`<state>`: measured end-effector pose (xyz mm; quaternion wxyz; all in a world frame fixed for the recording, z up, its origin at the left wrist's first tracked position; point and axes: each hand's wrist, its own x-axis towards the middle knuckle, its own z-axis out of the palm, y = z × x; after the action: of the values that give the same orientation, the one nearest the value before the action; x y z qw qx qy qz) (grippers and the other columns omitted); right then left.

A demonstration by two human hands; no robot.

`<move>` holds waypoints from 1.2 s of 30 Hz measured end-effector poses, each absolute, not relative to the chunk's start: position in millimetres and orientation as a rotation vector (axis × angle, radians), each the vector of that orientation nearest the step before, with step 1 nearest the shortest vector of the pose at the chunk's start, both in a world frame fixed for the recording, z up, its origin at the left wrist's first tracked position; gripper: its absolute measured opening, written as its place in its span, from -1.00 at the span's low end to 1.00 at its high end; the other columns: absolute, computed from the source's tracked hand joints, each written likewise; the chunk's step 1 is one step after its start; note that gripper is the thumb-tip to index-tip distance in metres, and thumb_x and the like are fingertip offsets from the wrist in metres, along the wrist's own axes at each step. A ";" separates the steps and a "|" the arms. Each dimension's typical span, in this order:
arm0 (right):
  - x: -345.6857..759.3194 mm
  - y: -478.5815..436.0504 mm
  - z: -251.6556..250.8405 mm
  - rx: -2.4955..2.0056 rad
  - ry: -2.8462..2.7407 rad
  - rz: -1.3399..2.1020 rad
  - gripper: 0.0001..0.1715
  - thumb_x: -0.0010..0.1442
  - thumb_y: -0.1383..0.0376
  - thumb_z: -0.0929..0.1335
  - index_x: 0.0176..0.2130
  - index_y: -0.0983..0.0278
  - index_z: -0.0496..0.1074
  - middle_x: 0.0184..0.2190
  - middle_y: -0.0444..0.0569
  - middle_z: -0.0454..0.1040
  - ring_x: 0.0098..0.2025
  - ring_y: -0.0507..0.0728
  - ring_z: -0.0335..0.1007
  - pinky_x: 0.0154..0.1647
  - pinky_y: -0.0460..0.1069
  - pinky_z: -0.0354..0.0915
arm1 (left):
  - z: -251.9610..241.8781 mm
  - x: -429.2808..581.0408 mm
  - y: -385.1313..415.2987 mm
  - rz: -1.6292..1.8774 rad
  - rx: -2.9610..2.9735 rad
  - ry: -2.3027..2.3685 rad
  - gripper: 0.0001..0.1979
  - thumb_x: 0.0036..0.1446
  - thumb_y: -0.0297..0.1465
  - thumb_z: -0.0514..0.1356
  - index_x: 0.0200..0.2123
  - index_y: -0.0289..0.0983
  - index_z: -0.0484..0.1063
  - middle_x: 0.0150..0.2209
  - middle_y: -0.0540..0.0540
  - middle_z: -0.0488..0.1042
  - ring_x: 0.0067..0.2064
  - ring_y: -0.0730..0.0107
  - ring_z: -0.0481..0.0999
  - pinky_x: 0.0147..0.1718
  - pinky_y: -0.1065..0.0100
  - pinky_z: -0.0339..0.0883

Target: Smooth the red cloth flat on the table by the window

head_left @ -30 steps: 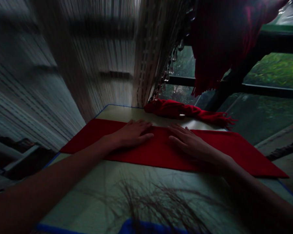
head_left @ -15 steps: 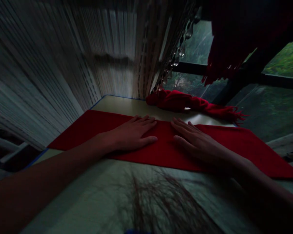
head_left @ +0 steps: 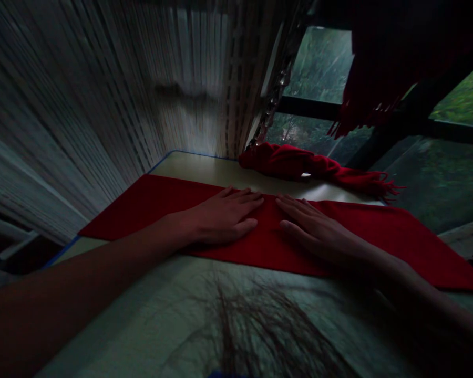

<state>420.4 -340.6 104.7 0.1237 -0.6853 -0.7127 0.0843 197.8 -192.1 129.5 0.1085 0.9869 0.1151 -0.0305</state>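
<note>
A long, flat piece of red cloth lies across the pale tabletop, its near edge running slantwise below my hands. My left hand rests palm down on it, left of the middle, fingers stretched out and thumb toward the right. Just to the right, my right hand also lies flat on the cloth with its fingers extended. A small gap of red fabric shows between the two hands. Neither hand grips anything. The dim light hides fine detail in the cloth.
A crumpled red scarf with a fringed end lies along the table's far edge. Another fringed red cloth hangs before the window. A string curtain hangs at the left. Strands of hair cross the near view.
My left hand has slid slightly to the right over the cloth, closer to my right hand. My right hand stays in almost the same place. The view has shifted a little.
</note>
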 end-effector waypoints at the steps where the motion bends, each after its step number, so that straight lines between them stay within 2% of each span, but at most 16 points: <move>1: 420.6 -340.7 103.4 -2.003 -2.074 0.244 -0.09 0.44 -0.19 0.08 0.49 0.29 0.07 0.51 0.10 -0.01 0.53 0.34 -0.20 0.51 0.33 -0.15 | 128.6 197.9 -191.9 -0.079 2.900 0.334 -0.34 0.48 -0.10 -0.13 0.52 -0.24 -0.08 0.54 -0.06 -0.20 0.55 0.22 -0.24 0.47 0.03 -0.38; 5: 421.7 -340.9 99.7 -2.007 -2.053 0.210 -0.11 0.44 -0.19 0.09 0.49 0.25 0.08 0.51 0.06 0.00 0.53 0.34 -0.19 0.50 0.34 -0.14 | 125.8 197.6 -191.6 -0.045 2.893 0.322 -0.30 0.47 0.00 -0.12 0.52 -0.22 -0.06 0.54 -0.07 -0.18 0.55 0.20 -0.22 0.46 0.01 -0.36; 12: 419.2 -339.1 100.5 -1.990 -2.064 0.213 -0.12 0.45 -0.19 0.09 0.49 0.25 0.09 0.50 0.08 0.03 0.52 0.37 -0.18 0.49 0.41 -0.13 | 124.9 196.5 -192.2 -0.043 2.901 0.354 -0.29 0.47 0.01 -0.09 0.52 -0.21 -0.07 0.54 -0.10 -0.22 0.55 0.16 -0.27 0.46 0.02 -0.37; 18: 412.2 -339.4 105.8 -1.988 -2.053 0.261 -0.08 0.43 -0.22 0.07 0.48 0.26 0.12 0.50 0.09 0.00 0.52 0.35 -0.20 0.50 0.37 -0.16 | 127.9 194.3 -192.7 -0.071 2.916 0.371 -0.28 0.48 0.03 -0.12 0.52 -0.20 -0.10 0.54 -0.06 -0.21 0.55 0.21 -0.26 0.47 0.04 -0.38; 22: 408.4 -339.4 105.8 -1.971 -2.046 0.176 -0.11 0.45 -0.21 0.04 0.48 0.23 0.09 0.51 0.06 -0.01 0.53 0.29 -0.20 0.51 0.35 -0.20 | 129.3 193.8 -192.9 -0.087 2.917 0.379 -0.27 0.47 0.05 -0.12 0.52 -0.20 -0.10 0.54 -0.06 -0.22 0.55 0.22 -0.27 0.47 0.03 -0.38; 24: 407.8 -339.1 104.1 -2.000 -2.024 0.140 -0.09 0.45 -0.20 0.02 0.49 0.28 0.08 0.51 0.09 -0.02 0.53 0.28 -0.19 0.52 0.35 -0.22 | 129.1 194.2 -193.1 -0.082 2.919 0.377 -0.26 0.47 0.05 -0.12 0.52 -0.20 -0.11 0.54 -0.06 -0.23 0.55 0.23 -0.27 0.47 0.03 -0.38; 26: 408.1 -338.9 102.1 -2.023 -2.007 0.152 -0.07 0.45 -0.21 0.02 0.48 0.32 0.09 0.50 0.13 -0.01 0.53 0.30 -0.17 0.51 0.35 -0.21 | 128.3 194.5 -193.2 -0.072 2.915 0.392 -0.25 0.46 0.06 -0.11 0.53 -0.20 -0.12 0.54 -0.07 -0.25 0.55 0.21 -0.27 0.46 0.03 -0.37; 30: 409.3 -339.3 100.2 -2.005 -1.992 0.168 -0.09 0.44 -0.22 0.05 0.47 0.26 0.12 0.49 0.12 0.03 0.52 0.32 -0.13 0.50 0.37 -0.17 | 125.9 194.2 -192.5 -0.047 2.911 0.411 -0.24 0.45 0.08 -0.09 0.53 -0.18 -0.11 0.54 -0.09 -0.23 0.55 0.15 -0.25 0.46 0.01 -0.36; 36: 409.6 -340.1 100.8 -2.036 -1.992 0.173 -0.04 0.43 -0.24 0.02 0.48 0.31 0.09 0.50 0.13 0.03 0.53 0.30 -0.15 0.52 0.34 -0.20 | 124.7 194.2 -190.9 -0.047 2.925 0.390 -0.24 0.45 0.09 -0.12 0.53 -0.17 -0.11 0.54 -0.06 -0.23 0.55 0.19 -0.26 0.46 0.05 -0.39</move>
<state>409.6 -340.1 100.8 0.1433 -0.7060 -0.6909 0.0601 194.2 -190.9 124.7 0.0952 0.9866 0.1316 -0.0158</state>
